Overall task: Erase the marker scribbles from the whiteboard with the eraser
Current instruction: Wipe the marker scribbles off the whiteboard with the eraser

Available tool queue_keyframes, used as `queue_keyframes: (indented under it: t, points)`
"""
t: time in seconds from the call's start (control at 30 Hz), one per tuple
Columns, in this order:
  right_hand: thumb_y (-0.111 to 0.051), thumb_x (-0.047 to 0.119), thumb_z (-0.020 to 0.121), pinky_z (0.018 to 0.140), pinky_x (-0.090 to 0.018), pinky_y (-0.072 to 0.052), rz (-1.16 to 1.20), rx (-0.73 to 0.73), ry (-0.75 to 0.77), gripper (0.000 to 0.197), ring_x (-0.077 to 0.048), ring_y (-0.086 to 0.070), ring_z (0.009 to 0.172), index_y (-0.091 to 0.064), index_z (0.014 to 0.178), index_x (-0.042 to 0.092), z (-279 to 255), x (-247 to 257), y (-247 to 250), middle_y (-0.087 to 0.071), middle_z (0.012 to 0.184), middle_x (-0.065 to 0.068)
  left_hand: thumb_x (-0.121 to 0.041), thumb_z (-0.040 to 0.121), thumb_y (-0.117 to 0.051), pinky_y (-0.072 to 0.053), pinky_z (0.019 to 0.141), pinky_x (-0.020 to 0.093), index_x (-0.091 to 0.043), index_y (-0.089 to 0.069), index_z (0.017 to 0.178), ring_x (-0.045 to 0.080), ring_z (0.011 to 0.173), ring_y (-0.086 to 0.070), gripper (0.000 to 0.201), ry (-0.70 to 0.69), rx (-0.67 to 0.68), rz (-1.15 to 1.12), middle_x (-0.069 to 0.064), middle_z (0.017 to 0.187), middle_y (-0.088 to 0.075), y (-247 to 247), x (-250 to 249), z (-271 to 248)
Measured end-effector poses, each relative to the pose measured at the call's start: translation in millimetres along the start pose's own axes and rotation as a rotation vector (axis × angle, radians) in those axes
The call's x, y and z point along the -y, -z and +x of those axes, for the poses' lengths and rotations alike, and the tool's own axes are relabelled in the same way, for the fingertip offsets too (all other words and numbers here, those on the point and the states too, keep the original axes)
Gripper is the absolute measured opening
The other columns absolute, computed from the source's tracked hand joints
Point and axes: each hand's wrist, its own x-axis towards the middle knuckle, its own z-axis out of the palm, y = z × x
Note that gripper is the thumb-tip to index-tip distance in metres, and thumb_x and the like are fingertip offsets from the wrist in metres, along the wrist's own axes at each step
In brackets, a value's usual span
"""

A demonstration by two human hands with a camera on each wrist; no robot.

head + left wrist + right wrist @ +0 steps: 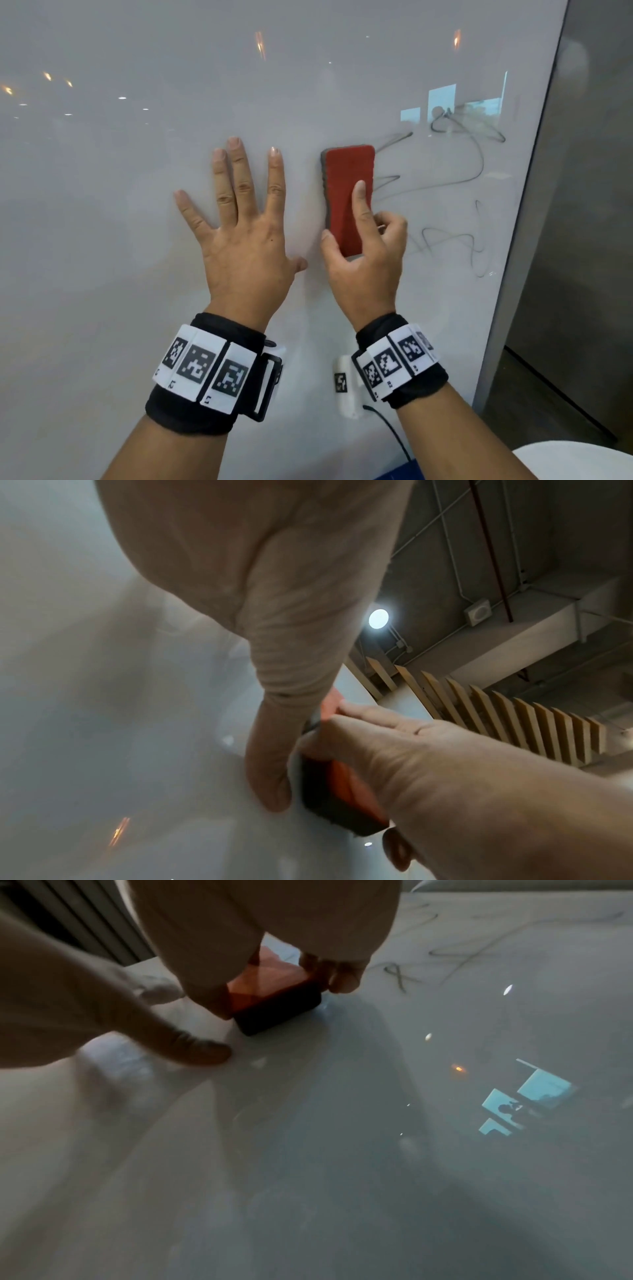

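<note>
Red-backed eraser (347,200) lying flat against the whiteboard (120,205), at the left edge of the scribbles (472,164).
Right hand (366,253) is gripping the eraser by its sides, forefinger pressing its back; left hand (239,236) is bracing the board, fingers spread flat, holding nothing. Risks: light pressure is likely leaving grey streaks; the narrow grip could be slipping; strokes may be missing the far right loops.

Just background stuff up top

Round ceiling light (378,618) glows, wooden slats (514,718) just below it, grey duct (514,642) running beside.
</note>
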Motion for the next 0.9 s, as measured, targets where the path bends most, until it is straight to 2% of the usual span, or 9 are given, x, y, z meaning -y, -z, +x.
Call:
queue_keyframes:
  t: [0.1, 0.17, 0.27, 0.4, 0.47, 0.53, 0.6, 0.7, 0.9]
  points:
    - [-0.066, 0.04, 0.08, 0.076, -0.039, -0.056, 0.007, 0.075, 0.09, 0.073, -0.022, -0.047, 0.092, -0.039, 0.147, 0.031, -14.4, 4.8, -4.1, -0.038, 0.105, -0.003, -0.047, 0.068, -0.084, 0.0, 0.109, 0.076, -0.022, 0.009, 0.158, 0.035, 0.151, 0.013, 0.132, 0.001, -0.049, -0.012, 0.02, 0.163, 0.014, -3.3, 0.5, 0.5]
    - [-0.067, 0.039, 0.08, 0.076, -0.041, -0.055, -0.024, 0.083, 0.13, 0.071, -0.021, -0.045, 0.091, -0.041, 0.146, 0.031, -9.3, -1.4, -1.0, -0.04, 0.104, -0.005, -0.054, 0.064, -0.085, 0.002, 0.109, 0.075, -0.023, 0.009, 0.158, 0.035, 0.151, 0.013, 0.137, 0.0, -0.032, -0.017, 0.019, 0.163, 0.015, -2.0, 1.1, 1.0]
    - [-0.069, 0.037, 0.08, 0.075, -0.043, -0.055, -0.019, -0.004, 0.061, 0.071, -0.023, -0.047, 0.089, -0.042, 0.145, 0.03, 8.4, -11.2, 0.9, -0.038, 0.103, -0.004, -0.062, 0.058, -0.084, 0.003, 0.11, 0.074, -0.024, 0.013, 0.157, 0.034, 0.15, 0.017, 0.144, 0.0, 0.008, -0.02, 0.017, 0.162, 0.019, 0.9, 0.8, 0.8]
    - [-0.069, 0.037, 0.079, 0.07, -0.035, -0.057, 0.058, -0.008, 0.002, 0.073, -0.017, -0.045, 0.087, -0.043, 0.146, 0.029, -4.0, 4.9, -8.8, -0.037, 0.101, -0.002, -0.055, 0.066, -0.083, 0.003, 0.109, 0.075, -0.023, 0.01, 0.158, 0.035, 0.15, 0.014, 0.135, 0.006, -0.026, -0.017, 0.019, 0.162, 0.016, -0.2, -0.7, 0.8]
    - [-0.07, 0.039, 0.078, 0.071, -0.038, -0.056, 0.057, 0.067, 0.066, 0.073, -0.019, -0.047, 0.087, -0.043, 0.146, 0.029, -12.2, 6.8, -6.8, -0.039, 0.102, -0.004, -0.046, 0.071, -0.082, -0.002, 0.109, 0.076, -0.023, 0.007, 0.158, 0.036, 0.151, 0.012, 0.126, 0.002, -0.051, -0.015, 0.02, 0.163, 0.012, 0.0, -1.0, 0.1]
    - [-0.07, 0.039, 0.077, 0.073, -0.043, -0.055, -0.002, 0.082, 0.116, 0.072, -0.022, -0.048, 0.086, -0.045, 0.145, 0.03, -4.6, -5.4, -0.2, -0.041, 0.101, -0.006, -0.05, 0.068, -0.083, -0.002, 0.111, 0.075, -0.024, 0.005, 0.158, 0.036, 0.151, 0.012, 0.129, 0.01, -0.031, -0.028, 0.018, 0.163, 0.012, 4.0, -1.9, -0.9]
    - [-0.071, 0.038, 0.078, 0.074, -0.042, -0.056, -0.001, 0.002, 0.041, 0.072, -0.022, -0.049, 0.083, -0.046, 0.144, 0.03, 9.1, -17.3, 3.9, -0.04, 0.1, -0.003, -0.052, 0.065, -0.085, -0.002, 0.112, 0.072, -0.024, 0.002, 0.158, 0.037, 0.15, 0.014, 0.131, 0.001, -0.026, -0.03, 0.017, 0.163, 0.013, 10.9, -3.3, 1.4]
    - [-0.07, 0.038, 0.08, 0.073, -0.03, -0.057, 0.053, -0.082, -0.091, 0.073, -0.012, -0.045, 0.079, -0.044, 0.147, 0.029, 13.5, -15.4, 0.7, -0.036, 0.102, 0.0, -0.055, 0.065, -0.084, 0.0, 0.112, 0.072, -0.024, 0.009, 0.158, 0.037, 0.149, 0.018, 0.135, -0.052, -0.016, 0.0, 0.016, 0.162, 0.02, 15.1, -9.4, 11.0]
    - [-0.07, 0.038, 0.079, 0.078, -0.048, -0.053, -0.074, 0.074, 0.137, 0.074, -0.023, -0.049, 0.089, -0.04, 0.147, 0.031, 8.9, -28.0, 12.8, -0.043, 0.103, -0.007, -0.06, 0.063, -0.084, 0.001, 0.109, 0.074, -0.025, 0.016, 0.156, 0.035, 0.149, 0.02, 0.141, -0.072, 0.022, 0.041, 0.015, 0.161, 0.024, 7.5, -11.8, 16.9]
